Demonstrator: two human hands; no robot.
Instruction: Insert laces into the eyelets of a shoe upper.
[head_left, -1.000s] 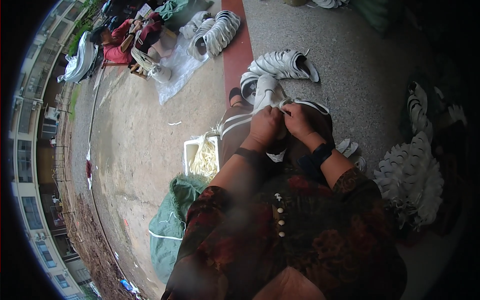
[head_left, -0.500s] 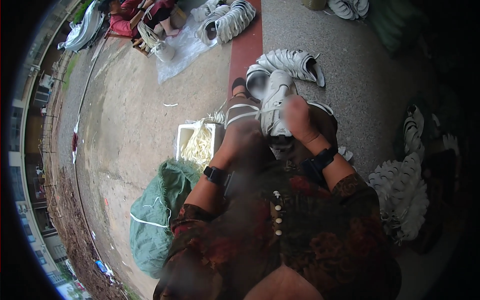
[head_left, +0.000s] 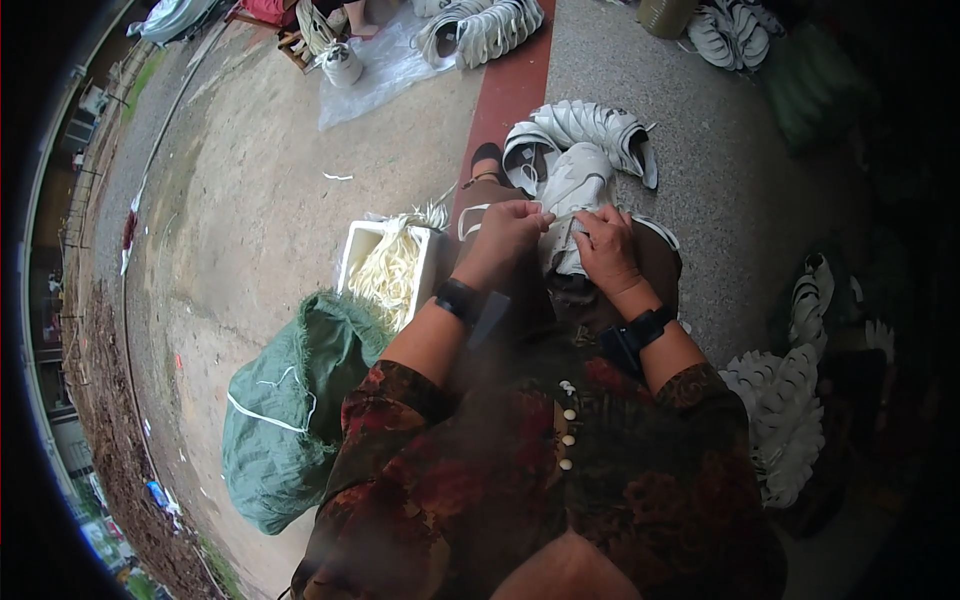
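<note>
A white shoe upper (head_left: pixel 578 172) lies across my lap, its toe pointing away from me. White shoelace (head_left: pixel 472 218) loops out to the left beside my left hand (head_left: pixel 508 235). That hand's thumb and fingers are pinched together at the lacing, closed on the lace. My right hand (head_left: pixel 608 252) is bent over the right side of the upper, its fingertips gripping the edge by the eyelets. Another stretch of lace (head_left: pixel 658 232) curves out to the right of this hand. Part of the lacing is covered by my fingers.
Nested white uppers (head_left: pixel 590 125) lie just beyond my knees. A white box of loose laces (head_left: pixel 385 270) and a green sack (head_left: pixel 275 420) stand to my left. More uppers (head_left: pixel 785 410) are piled at right. Another person sits at the far left beside a white bucket (head_left: pixel 341 66).
My left hand has come up from low on the left to the lacing. My right hand has shifted slightly down on the upper. The view has tilted a little.
</note>
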